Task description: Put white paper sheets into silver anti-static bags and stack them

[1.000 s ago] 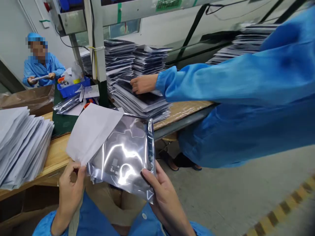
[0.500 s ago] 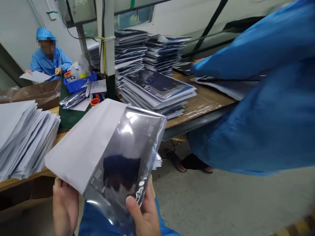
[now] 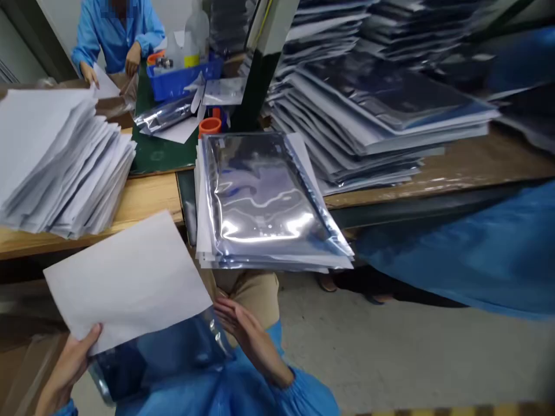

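Note:
My left hand (image 3: 69, 370) is at the lower left, gripping a white paper sheet (image 3: 125, 283) together with a silvery anti-static bag (image 3: 158, 358) that has something dark inside. The sheet partly covers the bag. My right hand (image 3: 249, 341) is open with its fingers spread, holding nothing, right next to the bag's right edge. A neat pile of flat silver bags (image 3: 264, 196) rests on the table's near edge, just beyond my hands. A loose stack of white sheets (image 3: 56, 162) lies at the left.
Large stacks of dark sleeved packets (image 3: 390, 104) fill the table's right side. Farther back are a green mat (image 3: 160, 156), a blue bin (image 3: 177, 81), an orange cup (image 3: 210, 127) and a seated co-worker (image 3: 115, 40). A blue sleeve (image 3: 459, 260) intrudes at right.
The view has tilted down toward my lap. The white sheet, earlier sticking out of the bag's mouth, now lies apart over the bag. My right hand has let go and opened.

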`<state>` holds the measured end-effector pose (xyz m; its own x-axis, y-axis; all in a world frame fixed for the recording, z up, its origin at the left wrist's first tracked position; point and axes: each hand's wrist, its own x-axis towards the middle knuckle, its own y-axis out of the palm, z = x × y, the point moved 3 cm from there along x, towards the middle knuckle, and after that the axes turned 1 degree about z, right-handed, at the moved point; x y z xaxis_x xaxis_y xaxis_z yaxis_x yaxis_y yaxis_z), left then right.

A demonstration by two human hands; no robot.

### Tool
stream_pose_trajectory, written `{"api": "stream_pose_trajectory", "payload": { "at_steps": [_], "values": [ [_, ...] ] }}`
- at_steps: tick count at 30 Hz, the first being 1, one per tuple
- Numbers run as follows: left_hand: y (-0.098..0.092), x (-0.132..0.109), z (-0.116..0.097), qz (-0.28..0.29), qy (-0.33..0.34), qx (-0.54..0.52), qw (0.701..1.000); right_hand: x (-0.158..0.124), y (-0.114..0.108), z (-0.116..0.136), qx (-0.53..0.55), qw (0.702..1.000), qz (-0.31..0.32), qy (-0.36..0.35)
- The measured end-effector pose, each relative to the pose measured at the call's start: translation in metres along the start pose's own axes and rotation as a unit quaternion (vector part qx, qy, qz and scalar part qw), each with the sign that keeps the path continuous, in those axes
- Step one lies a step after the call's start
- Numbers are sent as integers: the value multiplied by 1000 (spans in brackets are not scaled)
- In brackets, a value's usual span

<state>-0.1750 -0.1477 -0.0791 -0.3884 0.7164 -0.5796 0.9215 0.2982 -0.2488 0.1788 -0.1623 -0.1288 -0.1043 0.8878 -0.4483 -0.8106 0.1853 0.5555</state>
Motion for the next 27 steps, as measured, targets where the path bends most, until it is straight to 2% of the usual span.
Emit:
{"api": "stream_pose_trajectory", "payload": {
  "at_steps": [2,5,7,10,14,20,24,27],
  "values": [
    [10,17,20,60,-8,35,998,23,0,-10,10,1000,-8,11],
    [38,41,44,130,-23,70,989,49,-10,-33,-8,997,-71,-16],
    [54,52,55,147,-31,77,986,55,-20,-47,-21,992,-119,-33],
    [66,55,66,163,-39,76,983,45,-34,-65,-25,985,-167,-37],
    [65,35,78,188,-49,83,977,11,-46,-83,-31,978,-204,-12],
    [48,-16,105,231,-124,112,958,-41,-61,-106,-69,972,-222,43],
    [38,-40,117,231,-158,93,956,-53,-61,-110,-69,973,-212,60],
    [34,-46,113,207,-132,52,968,-51,-54,-101,-55,982,-167,64]
  ]
}}
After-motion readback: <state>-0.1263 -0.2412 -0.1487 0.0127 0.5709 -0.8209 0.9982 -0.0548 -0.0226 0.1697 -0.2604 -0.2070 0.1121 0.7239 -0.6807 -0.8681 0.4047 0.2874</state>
